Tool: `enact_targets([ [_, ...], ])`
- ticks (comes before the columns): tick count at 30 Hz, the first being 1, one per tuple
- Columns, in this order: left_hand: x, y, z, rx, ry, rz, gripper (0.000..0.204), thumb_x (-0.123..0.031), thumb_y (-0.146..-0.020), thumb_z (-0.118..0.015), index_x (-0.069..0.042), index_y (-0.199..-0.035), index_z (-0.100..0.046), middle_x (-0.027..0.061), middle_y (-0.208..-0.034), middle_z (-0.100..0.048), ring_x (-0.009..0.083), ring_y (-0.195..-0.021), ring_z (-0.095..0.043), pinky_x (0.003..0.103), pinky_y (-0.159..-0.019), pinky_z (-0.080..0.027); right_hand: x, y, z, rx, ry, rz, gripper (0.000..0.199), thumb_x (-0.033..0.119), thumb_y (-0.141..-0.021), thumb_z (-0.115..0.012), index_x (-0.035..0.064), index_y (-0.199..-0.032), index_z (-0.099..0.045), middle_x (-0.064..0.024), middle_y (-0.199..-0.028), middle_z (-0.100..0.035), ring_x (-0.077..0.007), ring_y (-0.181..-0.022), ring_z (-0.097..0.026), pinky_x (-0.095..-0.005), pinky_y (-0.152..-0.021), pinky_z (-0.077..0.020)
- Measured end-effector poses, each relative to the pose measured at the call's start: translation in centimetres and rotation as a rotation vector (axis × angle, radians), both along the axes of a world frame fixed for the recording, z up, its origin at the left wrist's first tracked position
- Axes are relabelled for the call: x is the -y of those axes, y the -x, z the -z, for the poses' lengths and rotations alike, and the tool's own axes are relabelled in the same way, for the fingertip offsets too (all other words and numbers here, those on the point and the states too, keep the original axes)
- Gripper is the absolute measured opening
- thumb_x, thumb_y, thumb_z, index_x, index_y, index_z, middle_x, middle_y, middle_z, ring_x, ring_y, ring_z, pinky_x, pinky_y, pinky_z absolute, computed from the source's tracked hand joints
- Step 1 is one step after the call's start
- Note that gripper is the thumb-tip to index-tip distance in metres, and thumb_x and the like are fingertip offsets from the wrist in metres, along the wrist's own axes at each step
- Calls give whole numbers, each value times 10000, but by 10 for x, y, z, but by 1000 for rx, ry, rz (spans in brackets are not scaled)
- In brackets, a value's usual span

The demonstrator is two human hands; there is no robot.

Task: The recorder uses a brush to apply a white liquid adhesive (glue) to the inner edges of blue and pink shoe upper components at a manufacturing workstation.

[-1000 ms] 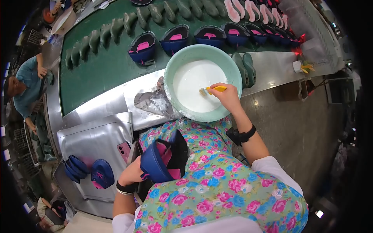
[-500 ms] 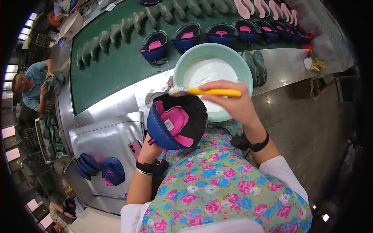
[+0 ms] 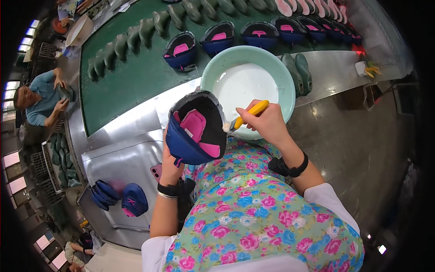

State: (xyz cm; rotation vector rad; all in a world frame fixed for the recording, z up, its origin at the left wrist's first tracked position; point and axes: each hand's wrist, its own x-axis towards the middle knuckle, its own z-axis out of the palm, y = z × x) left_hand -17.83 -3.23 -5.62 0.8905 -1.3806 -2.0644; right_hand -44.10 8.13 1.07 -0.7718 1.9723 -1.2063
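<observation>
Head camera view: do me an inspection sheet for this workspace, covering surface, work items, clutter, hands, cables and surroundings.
Surface: green bench top with a bare metal edge.
Work items: blue shoe upper, opening facing up; yellow-handled brush, bristles at its right rim, contact unclear; pale green basin of white liquid; dark green shoe lasts in a row across the bench.
Clutter: pink phone by the left wrist, on a silver sheet.
Hands: left hand holds the upper; right hand grips the brush.
Cables: nothing seen.
Surroundings: co-worker in a blue shirt on the left, handling a dark green item.
</observation>
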Motion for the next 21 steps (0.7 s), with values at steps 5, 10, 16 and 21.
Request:
enact_targets([
  [5, 6, -8, 0, 203, 380, 10, 653, -10, -854, -558, -52, -1428, -250, 59, -1362, -410, 163, -1223, -422, 314, -1046, -326, -11, -17, -45, 143, 98, -84, 212, 185, -785, -707, -11, -727, -650, -48, -614, -629, -63, -540, -574, -196, -498, -451],
  [10, 6, -13, 7, -109, 41, -76, 533, -22, -884, -538, -46, -1374, -331, 49, -1290, -478, 155, -1142, -495, 329, -1000, -392, -1, -17, -34, 105, 87, -197, 173, 141, -772, -698, -12, -719, -638, -41, -605, -621, -43, -564, -544, -210, -524, -436],
  [16, 11, -7, -11, -322, -391, -207, 392, -122, -908, -565, -54, -1278, -454, 65, -1194, -560, 203, -1097, -548, 358, -942, -455, 30, 21, -10, -115, 176, -126, 178, 151, -767, -711, -11, -738, -643, -35, -606, -611, -40, -565, -533, -217, -517, -426],
  [21, 20, -4, -32, -200, -529, -196, 377, -121, -919, -550, -66, -1280, -456, 71, -1181, -568, 209, -1079, -561, 375, -917, -476, 51, 25, -27, -167, 399, -232, 176, 164, -777, -719, -2, -790, -660, -34, -641, -614, -62, -578, -526, -219, -530, -421],
])
